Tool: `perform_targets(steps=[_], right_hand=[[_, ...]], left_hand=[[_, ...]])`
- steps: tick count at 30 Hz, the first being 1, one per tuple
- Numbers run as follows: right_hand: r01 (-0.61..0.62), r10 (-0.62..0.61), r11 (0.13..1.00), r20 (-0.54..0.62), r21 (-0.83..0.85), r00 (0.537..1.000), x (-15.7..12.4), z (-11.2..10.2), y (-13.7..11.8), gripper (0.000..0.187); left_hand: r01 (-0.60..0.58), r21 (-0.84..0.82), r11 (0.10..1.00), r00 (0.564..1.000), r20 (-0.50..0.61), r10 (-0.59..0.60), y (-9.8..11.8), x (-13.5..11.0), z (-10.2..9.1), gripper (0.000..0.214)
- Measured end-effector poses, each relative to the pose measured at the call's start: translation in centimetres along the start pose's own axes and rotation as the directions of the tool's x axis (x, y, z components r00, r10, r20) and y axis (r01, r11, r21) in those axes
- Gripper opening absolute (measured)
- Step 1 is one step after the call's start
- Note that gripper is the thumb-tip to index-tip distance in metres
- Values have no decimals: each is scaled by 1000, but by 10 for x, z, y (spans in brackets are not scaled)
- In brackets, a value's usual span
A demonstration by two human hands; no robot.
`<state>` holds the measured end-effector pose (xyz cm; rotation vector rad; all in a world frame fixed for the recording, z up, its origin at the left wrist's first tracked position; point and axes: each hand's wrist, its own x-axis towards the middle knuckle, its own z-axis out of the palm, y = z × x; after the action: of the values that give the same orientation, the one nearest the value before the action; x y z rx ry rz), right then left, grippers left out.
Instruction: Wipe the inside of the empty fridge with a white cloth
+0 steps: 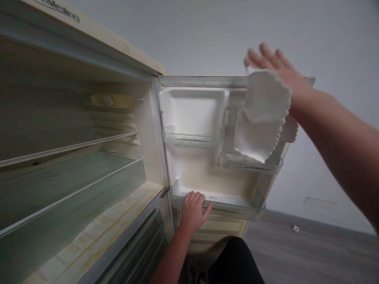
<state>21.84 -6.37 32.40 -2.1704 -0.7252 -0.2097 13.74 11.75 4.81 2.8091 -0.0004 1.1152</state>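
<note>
My right hand (278,73) is raised at the upper right, a little blurred, by the top outer corner of the open fridge door (204,81). A white cloth (263,114) with a scalloped edge hangs from it in front of the door's right side, partly hiding the shelf there. Low on the door, my left hand (194,209) has its fingers hooked over the rim of the clear bottom door shelf (231,207), the thumb sticking out to the side.
On the left stands the fridge's interior, with a glass shelf (68,149), a greenish clear drawer front (74,193) and a yellowed lamp cover (111,100). A small clear door shelf (191,139) sits higher up. Behind are a pale wall (343,51) and grey floor (314,252) with a small white object (295,228).
</note>
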Motion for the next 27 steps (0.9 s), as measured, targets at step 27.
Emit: perform_targets(steps=[27], right_hand=[[336,-591,734,-311,-590,744,62,-73,-71,30]], left_hand=[[7,29,1000,998,-56,-5,-5,-7,-7,23]])
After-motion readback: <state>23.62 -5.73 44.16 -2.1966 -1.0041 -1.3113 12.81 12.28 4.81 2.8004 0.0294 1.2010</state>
